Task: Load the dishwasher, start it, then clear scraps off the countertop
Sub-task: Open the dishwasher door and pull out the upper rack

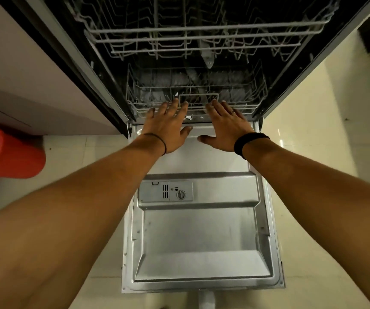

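Both hands are stretched forward with fingers straight and spread, nothing being gripped: the left hand [166, 128] and the right hand [226, 128] are laid palm-down, side by side, with their fingertips touching the front rim of the lower rack [257, 94]. Between the two sets of fingertips the rack handle [199, 95] is left free, so the rack is judged to be steadied or pushed evenly from both sides, not pulled; which way it is meant to travel cannot be told. The rack is seated inside the dishwasher [302, 63], just beyond the fingertips, and its contents are too dim and blurred to be named. Above the hands the upper rack [201, 30] is drawn partly out and appears bare. Beneath the wrists and forearms the door [201, 230] is dropped flat, which is why the arms are reached out over it; the detergent dispenser [166, 191] is set into it, below the left wrist, with its flap closed. A black band [249, 143] is worn on the right wrist. Well off to the left of the left hand a red bucket [8, 150] is stood on the floor. Loading is judged to be under way; the machine is not yet started, and no desk is shown.
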### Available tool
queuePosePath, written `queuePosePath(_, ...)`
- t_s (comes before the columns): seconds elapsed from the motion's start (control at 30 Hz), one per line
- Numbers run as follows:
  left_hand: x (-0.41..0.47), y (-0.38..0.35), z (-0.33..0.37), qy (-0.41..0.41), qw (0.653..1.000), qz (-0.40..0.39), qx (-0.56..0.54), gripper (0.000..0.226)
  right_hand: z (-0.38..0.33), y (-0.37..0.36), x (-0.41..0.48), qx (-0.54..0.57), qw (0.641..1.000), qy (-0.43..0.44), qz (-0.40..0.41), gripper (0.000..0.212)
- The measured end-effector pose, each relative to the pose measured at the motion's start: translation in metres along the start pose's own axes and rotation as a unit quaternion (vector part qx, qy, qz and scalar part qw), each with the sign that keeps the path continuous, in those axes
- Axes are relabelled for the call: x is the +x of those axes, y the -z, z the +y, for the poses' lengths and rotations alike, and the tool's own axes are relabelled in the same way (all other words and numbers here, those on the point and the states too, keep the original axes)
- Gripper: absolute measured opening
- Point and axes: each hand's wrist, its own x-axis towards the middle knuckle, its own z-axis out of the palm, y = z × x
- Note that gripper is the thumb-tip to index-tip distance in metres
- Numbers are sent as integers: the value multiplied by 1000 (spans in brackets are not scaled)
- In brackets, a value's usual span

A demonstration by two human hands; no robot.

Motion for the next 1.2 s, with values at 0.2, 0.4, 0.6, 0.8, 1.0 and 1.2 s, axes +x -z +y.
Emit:
queuePosePath(0.2, 57, -32, 6, 23, 999, -2, -30, 72, 33, -22, 58, -8, 1000, 20, -1, 102)
queuePosePath(0.4, 100, -41, 3, 8, 999, -8, -38, 74, 46, -27, 101, -12, 999, 36, -6, 104)
queuePosePath(0.6, 120, -45, 7, 21, 998, -32, -51, 82, 48, -31, 119, 16, 999, 26, -44, 107)
queuePosePath(0.8, 107, -44, 19, 32, 998, -39, -45, 87, 43, -38, 108, 6, 998, 24, -59, 113)
queuePosePath(1.0, 72, -50, 24, 20, 994, -95, -42, 87, 34, -51, 73, -4, 994, 19, -106, 119)
queuePosePath(1.2, 65, -47, 25, 7, 995, -91, -27, 102, 25, -42, 67, -15, 994, 15, -107, 121)
